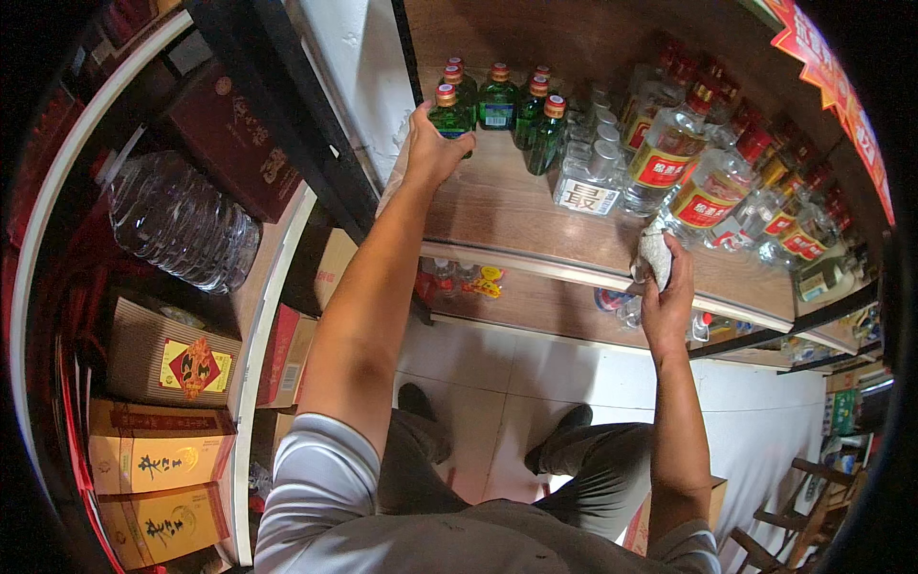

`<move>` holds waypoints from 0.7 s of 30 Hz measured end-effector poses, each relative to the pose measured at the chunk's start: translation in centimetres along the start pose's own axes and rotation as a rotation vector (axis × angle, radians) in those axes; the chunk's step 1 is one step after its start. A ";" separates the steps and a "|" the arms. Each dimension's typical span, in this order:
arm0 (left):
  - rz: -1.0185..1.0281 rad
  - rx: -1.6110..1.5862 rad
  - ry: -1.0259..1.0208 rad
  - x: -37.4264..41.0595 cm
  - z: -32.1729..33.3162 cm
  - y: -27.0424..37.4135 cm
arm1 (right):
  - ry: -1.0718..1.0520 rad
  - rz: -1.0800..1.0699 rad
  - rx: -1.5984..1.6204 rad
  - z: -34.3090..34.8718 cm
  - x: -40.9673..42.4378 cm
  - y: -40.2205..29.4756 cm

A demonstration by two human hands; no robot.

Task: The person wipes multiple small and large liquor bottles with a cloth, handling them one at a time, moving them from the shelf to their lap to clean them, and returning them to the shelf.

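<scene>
My left hand (435, 149) is closed around a small green glass bottle (450, 123) at the left end of the wooden shelf (495, 208). Several like it stand just behind and to the right, among them a green bottle (545, 143) with a red and gold cap. A crumpled whitish cloth (654, 255) is in my right hand (668, 294), over the shelf's front edge. Closest to that hand stands a clear glass bottle (706, 190) with a red label. Between the two groups is a row of clear square bottles with silver caps (589, 179).
On the left rack, a large clear plastic jug (183, 222) lies tilted near a dark red box (233, 140) and yellow cartons (161, 459). A black post (287, 107) separates the racks. Below is a lower shelf (531, 308). Wooden furniture (796, 509) stands at lower right.
</scene>
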State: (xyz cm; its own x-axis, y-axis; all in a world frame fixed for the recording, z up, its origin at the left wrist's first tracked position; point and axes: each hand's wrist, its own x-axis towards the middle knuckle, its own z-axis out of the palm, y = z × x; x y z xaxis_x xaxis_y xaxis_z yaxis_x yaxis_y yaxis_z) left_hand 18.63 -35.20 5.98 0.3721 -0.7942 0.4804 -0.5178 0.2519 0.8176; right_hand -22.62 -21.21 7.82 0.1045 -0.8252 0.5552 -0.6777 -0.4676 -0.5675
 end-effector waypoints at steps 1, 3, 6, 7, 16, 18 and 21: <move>-0.004 -0.029 -0.007 0.0 0.2 0.3 | 0.004 0.000 -0.023 -0.1 0.0 -0.3; -0.023 -0.073 -0.025 -0.1 0.5 1.0 | 0.013 -0.002 -0.034 -0.1 0.0 0.0; -0.056 -0.033 -0.025 0.0 0.3 1.7 | 0.032 -0.015 0.001 0.3 -0.2 0.5; -0.066 -0.010 -0.020 0.0 0.3 2.4 | 0.041 -0.025 0.005 0.3 -0.1 0.4; 0.003 0.109 0.058 -0.4 0.2 3.1 | 0.027 -0.034 -0.041 0.1 0.0 0.1; -0.056 0.062 0.017 -0.2 0.3 3.4 | 0.030 -0.027 -0.048 0.0 -0.1 0.0; -0.080 0.072 -0.004 0.2 0.0 2.6 | 0.018 -0.016 -0.039 0.1 0.0 -0.3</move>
State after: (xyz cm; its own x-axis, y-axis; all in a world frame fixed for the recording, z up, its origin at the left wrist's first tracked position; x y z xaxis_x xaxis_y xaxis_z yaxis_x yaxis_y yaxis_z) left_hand 17.35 -34.64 8.23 0.4117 -0.8121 0.4136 -0.5406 0.1477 0.8282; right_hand -22.40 -21.09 7.91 0.1024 -0.8115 0.5753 -0.7041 -0.4677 -0.5343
